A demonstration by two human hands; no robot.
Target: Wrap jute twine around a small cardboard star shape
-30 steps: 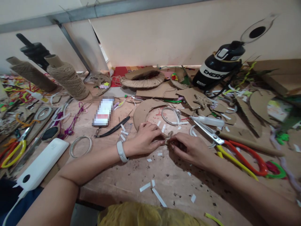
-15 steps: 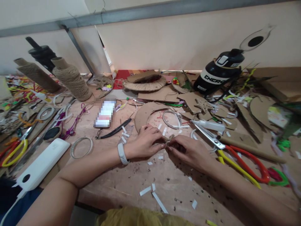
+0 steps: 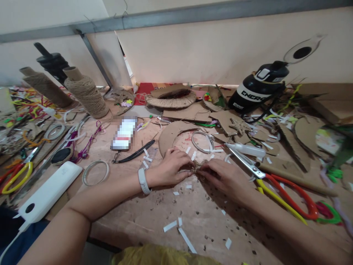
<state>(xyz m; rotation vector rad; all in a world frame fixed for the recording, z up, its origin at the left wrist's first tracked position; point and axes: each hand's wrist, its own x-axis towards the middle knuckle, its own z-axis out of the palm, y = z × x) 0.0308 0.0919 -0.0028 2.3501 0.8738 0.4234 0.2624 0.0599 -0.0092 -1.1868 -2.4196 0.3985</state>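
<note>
Between my two hands, low over the middle of the table, is a small bundle of brown jute twine (image 3: 196, 166). My left hand (image 3: 175, 167) pinches its left side, with a pale band (image 3: 143, 180) on the wrist. From the other side the fingers of my right hand (image 3: 222, 176) close on the twine; much of it is hidden behind the fingertips. Just beyond my left hand lies a crescent of cardboard (image 3: 172, 133). Scissors with red and yellow handles (image 3: 256, 171) rest to the right of my right hand, next to a clear glue bottle (image 3: 246, 149).
Cones of jute twine (image 3: 86, 94) stand at the back left, and a black bottle (image 3: 249, 90) at the back right. A phone (image 3: 124, 133), a white power bank (image 3: 51, 191) and a pale ring (image 3: 95, 173) lie on the left. White paper scraps (image 3: 187, 239) are scattered in front.
My right fingers have shifted slightly around the twine, and more of it shows below them. Both hands stay in nearly the same place; the view has tilted a little.
</note>
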